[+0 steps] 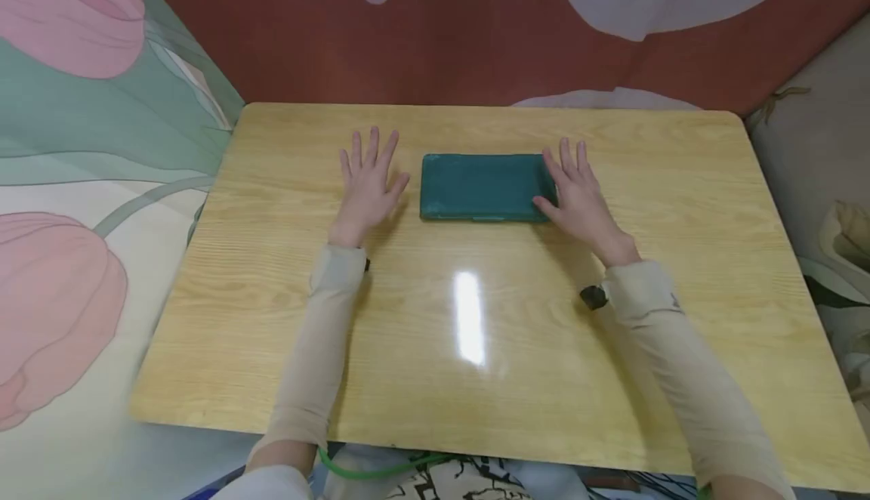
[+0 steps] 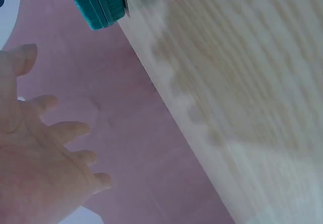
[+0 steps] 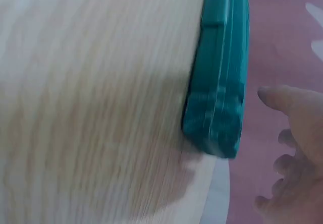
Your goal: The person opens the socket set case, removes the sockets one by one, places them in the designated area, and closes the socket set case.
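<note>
A flat teal plastic case (image 1: 485, 187) lies closed on the wooden table, its long side facing the person and a latch (image 3: 216, 4) on its front edge. To its left, my left hand (image 1: 368, 192) hovers with fingers spread, apart from the case and holding nothing. My right hand (image 1: 580, 202) is over the right end of the case, fingers spread and thumb above its front right corner. In the right wrist view a gap shows between that thumb and the case. One end of the case (image 2: 101, 4) also appears at the top of the left wrist view.
The light wood table (image 1: 408, 394) ends at a red wall covering (image 1: 381, 54) at the back. Flower-printed fabric (image 1: 61, 296) hangs on the left. A green cord (image 1: 381, 473) and dark cables (image 1: 659, 483) lie by the front edge.
</note>
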